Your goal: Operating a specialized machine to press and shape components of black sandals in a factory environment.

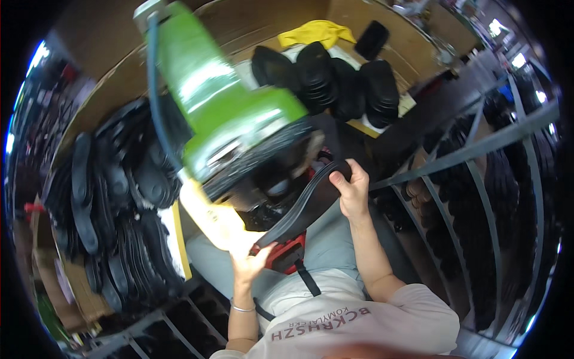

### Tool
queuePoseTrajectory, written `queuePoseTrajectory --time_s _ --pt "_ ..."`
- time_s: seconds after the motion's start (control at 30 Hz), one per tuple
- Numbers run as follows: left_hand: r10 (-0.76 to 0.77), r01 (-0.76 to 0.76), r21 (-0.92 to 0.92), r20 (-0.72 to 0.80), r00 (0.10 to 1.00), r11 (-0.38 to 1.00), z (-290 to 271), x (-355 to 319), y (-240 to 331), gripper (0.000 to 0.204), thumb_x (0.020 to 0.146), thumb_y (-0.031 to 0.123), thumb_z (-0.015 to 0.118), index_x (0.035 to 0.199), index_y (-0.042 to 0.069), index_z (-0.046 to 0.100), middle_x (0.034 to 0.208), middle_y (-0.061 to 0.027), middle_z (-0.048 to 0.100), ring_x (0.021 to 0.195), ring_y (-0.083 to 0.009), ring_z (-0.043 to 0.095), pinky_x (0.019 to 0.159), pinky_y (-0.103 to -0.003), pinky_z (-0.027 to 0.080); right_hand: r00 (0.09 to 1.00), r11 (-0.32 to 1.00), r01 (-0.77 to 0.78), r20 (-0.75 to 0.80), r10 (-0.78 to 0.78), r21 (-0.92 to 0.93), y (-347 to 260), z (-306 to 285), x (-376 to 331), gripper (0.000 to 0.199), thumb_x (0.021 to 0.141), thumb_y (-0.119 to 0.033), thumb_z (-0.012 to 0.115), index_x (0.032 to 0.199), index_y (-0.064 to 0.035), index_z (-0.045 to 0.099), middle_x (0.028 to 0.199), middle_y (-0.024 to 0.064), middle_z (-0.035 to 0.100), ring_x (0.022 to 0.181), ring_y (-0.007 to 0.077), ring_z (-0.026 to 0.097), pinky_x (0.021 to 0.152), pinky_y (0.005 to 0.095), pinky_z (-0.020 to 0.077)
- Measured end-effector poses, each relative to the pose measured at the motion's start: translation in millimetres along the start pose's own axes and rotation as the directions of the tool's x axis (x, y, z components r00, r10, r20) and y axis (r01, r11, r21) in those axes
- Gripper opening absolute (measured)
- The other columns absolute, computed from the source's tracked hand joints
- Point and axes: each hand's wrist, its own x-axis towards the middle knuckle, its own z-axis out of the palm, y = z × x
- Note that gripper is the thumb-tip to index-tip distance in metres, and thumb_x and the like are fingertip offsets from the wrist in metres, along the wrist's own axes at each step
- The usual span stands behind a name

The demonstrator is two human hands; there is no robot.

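Observation:
A long black shoe sole [304,206] spans the gap between my hands, its ridged edge turned up. My left hand [250,263] grips its near left end, thumb pressed over the edge. At the far right end, my right hand [354,190] is closed round the sole with the thumb on top. Directly beyond it stands a green machine [209,90] with a dark, open underside; the sole is close to this opening, though I cannot tell whether they touch. A bright yellow-lit part [212,218] of the machine sits beside my left hand. Red and black parts [286,254] show beneath the sole.
Piles of black soles [113,191] lie on cardboard at the left. More stacked soles [320,75] stand behind the machine, near a yellow cloth [317,33]. Metal racks with a grey rail [478,143] hold dark items at the right. A blue hose [156,102] runs down the machine.

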Motion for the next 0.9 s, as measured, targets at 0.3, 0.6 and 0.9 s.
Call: queuePoseTrajectory --time_s 0.3,0.6,0.9 --pt "0.508 -0.46 0.23 -0.234 0.829 0.857 40 56 42 0.032 0.061 -0.008 0.066 0.092 0.0 0.068 0.084 -0.011 0.065 0.075 -0.0228 0.058 0.069 -0.03 0.047 0.996 0.972 0.088 -0.042 -0.081 0.219 -20 -61 24 0.023 0.084 -0.008 0.068 0.1 0.0025 0.056 0.092 0.0109 0.063 0.086 0.0169 0.061 0.085 0.0295 0.0481" --pt "0.342 -0.292 0.186 -0.366 0.865 0.938 -2 51 21 0.019 0.072 0.003 0.074 0.087 0.0 0.063 0.073 -0.0054 0.059 0.058 -0.0154 0.052 0.058 -0.027 0.046 0.999 0.986 0.004 0.035 -0.01 0.168 -7 -6 41 0.022 0.081 -0.007 0.071 0.097 0.0016 0.059 0.089 0.0028 0.062 0.079 0.0078 0.056 0.076 0.0205 0.0443" --pt "-0.071 -0.031 -0.245 -0.398 0.915 0.969 -69 -5 -5 0.021 0.066 -0.012 0.068 0.086 -0.004 0.064 0.079 -0.0052 0.059 0.07 -0.0106 0.055 0.061 -0.021 0.044 0.985 0.977 -0.065 0.17 0.03 0.204 14 63 -12 0.028 0.081 0.002 0.065 0.108 0.0048 0.06 0.1 0.0063 0.064 0.092 0.0121 0.059 0.083 0.0253 0.0459"
